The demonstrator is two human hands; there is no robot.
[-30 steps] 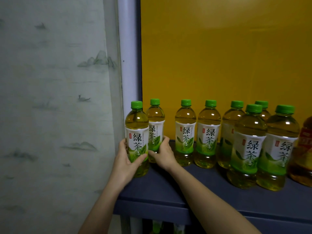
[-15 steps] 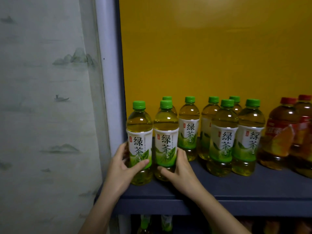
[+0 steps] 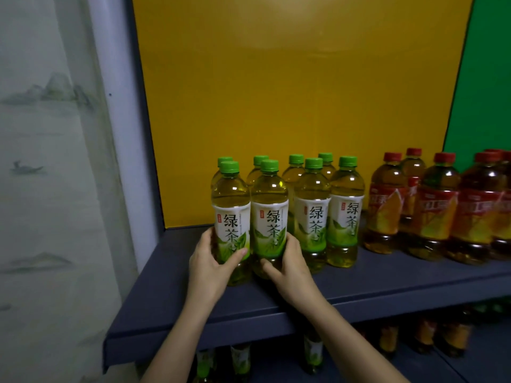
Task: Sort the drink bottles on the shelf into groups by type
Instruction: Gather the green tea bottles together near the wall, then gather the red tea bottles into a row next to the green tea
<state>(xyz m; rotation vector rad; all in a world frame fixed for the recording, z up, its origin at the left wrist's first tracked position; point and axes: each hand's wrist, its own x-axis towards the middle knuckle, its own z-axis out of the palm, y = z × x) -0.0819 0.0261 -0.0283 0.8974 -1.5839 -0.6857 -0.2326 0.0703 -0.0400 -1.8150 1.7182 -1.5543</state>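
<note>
Several green-capped green tea bottles stand in two rows on the dark blue shelf (image 3: 387, 283). My left hand (image 3: 210, 264) grips the front left green tea bottle (image 3: 231, 217) around its lower label. My right hand (image 3: 290, 264) grips the green tea bottle beside it (image 3: 269, 214) at its base. Both bottles stand upright, touching each other and close against the rest of the green group (image 3: 329, 211). To the right, apart from them, stands a group of red-capped amber tea bottles (image 3: 437, 211).
A yellow back panel (image 3: 276, 106) and a green panel (image 3: 486, 92) stand behind the shelf. A white upright post (image 3: 121, 134) and a grey patterned wall (image 3: 41, 189) lie to the left. More bottles (image 3: 312, 352) stand on a lower shelf.
Both hands have slid their two green tea bottles to the right along the shelf, up against the other green bottles. The view has swung right, showing more red-capped bottles.
</note>
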